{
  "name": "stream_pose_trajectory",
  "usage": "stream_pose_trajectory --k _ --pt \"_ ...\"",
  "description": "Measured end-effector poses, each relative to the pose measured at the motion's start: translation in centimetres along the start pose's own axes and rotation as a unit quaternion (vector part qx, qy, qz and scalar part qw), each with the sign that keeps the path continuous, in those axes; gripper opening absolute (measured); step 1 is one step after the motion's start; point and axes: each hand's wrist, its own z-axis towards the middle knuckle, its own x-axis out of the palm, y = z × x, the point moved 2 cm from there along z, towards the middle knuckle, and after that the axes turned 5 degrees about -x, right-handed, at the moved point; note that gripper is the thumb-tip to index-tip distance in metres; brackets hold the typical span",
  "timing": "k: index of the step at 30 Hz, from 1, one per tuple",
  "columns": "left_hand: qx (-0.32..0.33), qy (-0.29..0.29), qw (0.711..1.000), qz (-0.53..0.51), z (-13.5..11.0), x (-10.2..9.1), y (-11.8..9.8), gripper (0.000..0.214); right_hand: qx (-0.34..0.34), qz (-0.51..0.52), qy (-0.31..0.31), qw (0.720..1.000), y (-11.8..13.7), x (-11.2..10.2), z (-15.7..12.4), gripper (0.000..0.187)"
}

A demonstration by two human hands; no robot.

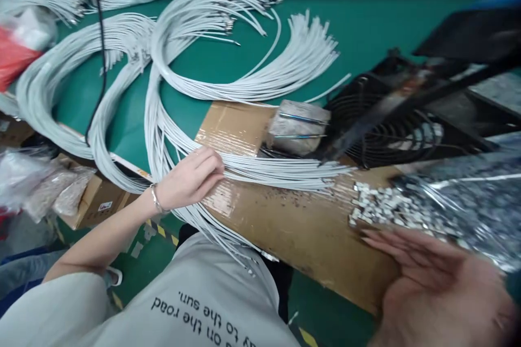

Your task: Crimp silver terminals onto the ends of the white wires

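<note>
My left hand [193,176] is closed, fingers and thumb pressed together, on a bundle of white cables [280,171]. The cable ends lie fanned out to the right over a brown cardboard sheet [297,238]. More cables run under this hand and hang over the table's front edge. At lower right my right hand [435,276] is open, palm turned up and fingers stretched, slightly blurred. Its fingertips are close to a heap of small white connectors [378,203] beside a clear plastic bag [472,190] of small parts.
A grey block [299,127] with two thin metal rods stands behind the cables. A black fan with a round guard [374,124] and a dark blurred arm-like fixture [391,97] occupy the right. Several coiled cable bundles [40,76] cover the green tabletop [345,27]. A black cord [102,38] hangs at left.
</note>
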Motion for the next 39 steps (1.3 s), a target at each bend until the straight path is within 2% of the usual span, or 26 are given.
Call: stream_pose_trajectory --k 2,4,7,10,13,16,19,22,25,28,31,33,35,36,39 --pt "0.000 0.009 1.000 0.017 0.3 0.0 0.0 0.009 -0.018 -0.001 -0.065 0.998 0.2 0.9 -0.1 0.038" --pt "0.000 0.027 0.999 0.020 0.5 0.2 0.0 0.010 -0.016 0.019 -0.046 0.999 0.9 1.9 0.0 0.033" --pt "0.025 0.043 0.998 0.029 0.7 0.5 -0.4 0.014 -0.017 0.035 -0.049 0.998 2.4 2.5 0.0 0.037" --pt "0.081 0.032 0.996 0.031 1.2 0.7 -1.4 0.018 -0.024 0.039 -0.051 0.998 2.9 2.5 -0.1 0.036" --pt "0.128 0.023 0.990 0.060 2.0 1.3 -2.7 0.034 -0.023 0.046 -0.041 0.998 2.9 2.5 -0.2 0.039" --pt "0.149 0.003 0.980 0.130 2.5 2.1 -3.7 0.041 -0.021 0.051 -0.034 0.998 2.9 2.5 -0.4 0.038" --pt "0.167 -0.019 0.975 0.147 2.6 2.7 -4.5 0.044 -0.017 0.054 -0.035 0.998 3.1 2.6 -0.5 0.035" --pt "0.181 -0.020 0.979 0.086 2.7 3.2 -5.6 0.038 -0.021 0.051 -0.053 0.997 3.2 2.7 -0.6 0.039" --pt "0.171 0.046 0.982 -0.067 3.0 3.9 -7.0 0.021 -0.023 0.053 -0.055 0.997 3.2 2.9 -0.5 0.047" --pt "0.115 0.137 0.953 -0.244 3.7 4.6 -8.2 0.015 -0.032 0.054 -0.056 0.996 3.5 2.8 -0.7 0.049" --pt "-0.028 0.185 0.925 -0.329 4.3 5.4 -8.3 0.013 -0.045 0.038 -0.041 0.997 4.6 2.9 -1.6 0.041" --pt "-0.136 0.179 0.903 -0.367 4.5 5.8 -7.9 0.012 -0.045 0.020 0.003 0.999 5.6 3.4 -2.6 0.028" --pt "-0.204 0.153 0.874 -0.415 4.5 5.9 -7.4 0.011 -0.036 0.005 0.063 0.997 6.6 4.4 -3.5 0.017" --pt "-0.222 0.139 0.860 -0.437 4.5 5.9 -7.3 0.011 -0.026 -0.001 0.094 0.995 7.0 5.0 -3.9 0.012" --pt "-0.238 0.123 0.836 -0.479 4.4 5.7 -7.1 0.016 0.005 0.005 0.175 0.985 7.6 6.8 -4.8 0.013"
